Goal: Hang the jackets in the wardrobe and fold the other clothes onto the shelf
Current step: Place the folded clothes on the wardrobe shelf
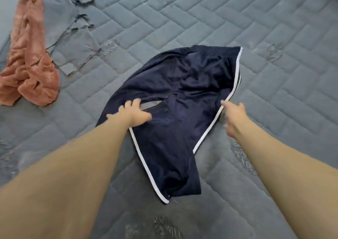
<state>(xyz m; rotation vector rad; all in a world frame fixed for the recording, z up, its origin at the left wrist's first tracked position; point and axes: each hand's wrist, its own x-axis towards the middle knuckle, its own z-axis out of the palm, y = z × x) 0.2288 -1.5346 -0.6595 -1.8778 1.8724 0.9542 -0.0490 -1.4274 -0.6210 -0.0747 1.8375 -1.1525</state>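
While your 2 bare arms reach forward in the head view, the navy shorts (pixel 175 99) lie spread on the grey quilted mattress (pixel 274 28), roughly at its middle, white piping running down both outer edges. Your left hand (pixel 132 113) rests on the shorts' left leg, fingers curled down into the fabric beside a small gap where the mattress shows through between 2 layers of cloth; whether it pinches the fabric or only presses it you cannot tell from this angle. Your right hand (pixel 233 117) sits at the right-hand white trim, forefinger stretched along the piping and the other fingers loosely bent; it is blurred, and no cloth is visibly gripped in it. The nearer leg of the shorts trails toward you between your forearms, its hem lying flat.

Well apart, at the far left, a crumpled rust-orange garment (pixel 29 70) is heaped on the mattress edge. Just beside it, touching its right side, a grey garment (pixel 73 37) lies flattened, nearly the same colour as the mattress. No container holding anything appears in this view.
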